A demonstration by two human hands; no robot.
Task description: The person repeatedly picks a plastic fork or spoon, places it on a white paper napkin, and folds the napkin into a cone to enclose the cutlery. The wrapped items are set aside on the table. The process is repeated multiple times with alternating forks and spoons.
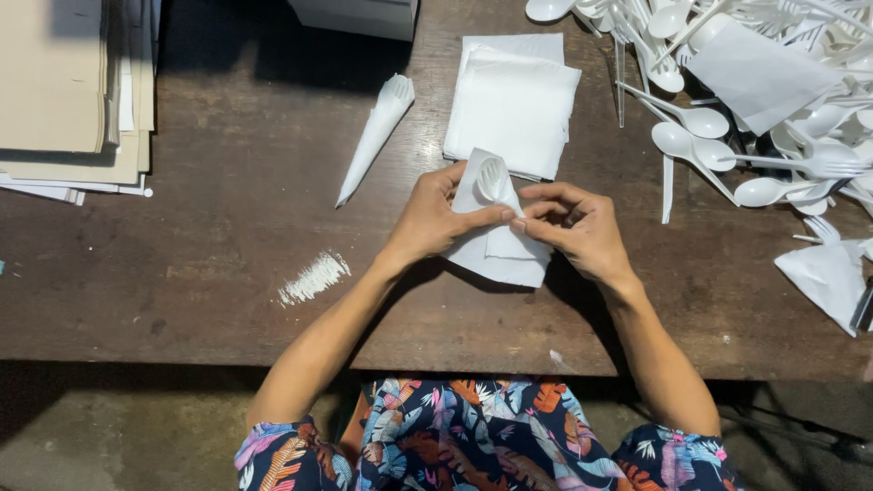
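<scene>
Both my hands work at a white paper napkin (496, 247) on the dark wooden table (227, 273). A white plastic fork and spoon (494, 178) lie on the napkin, their heads showing at its top. My left hand (435, 218) pinches the napkin's left edge over the cutlery. My right hand (577, 227) pinches the fold from the right, fingertips meeting my left thumb. A finished napkin-wrapped cone of cutlery (375, 136) lies to the left.
A stack of flat white napkins (514, 105) sits just beyond my hands. A heap of white plastic spoons and forks (755, 91) fills the right back. Stacked cardboard and paper (73, 91) sits far left. A white box (359, 16) stands at the back edge.
</scene>
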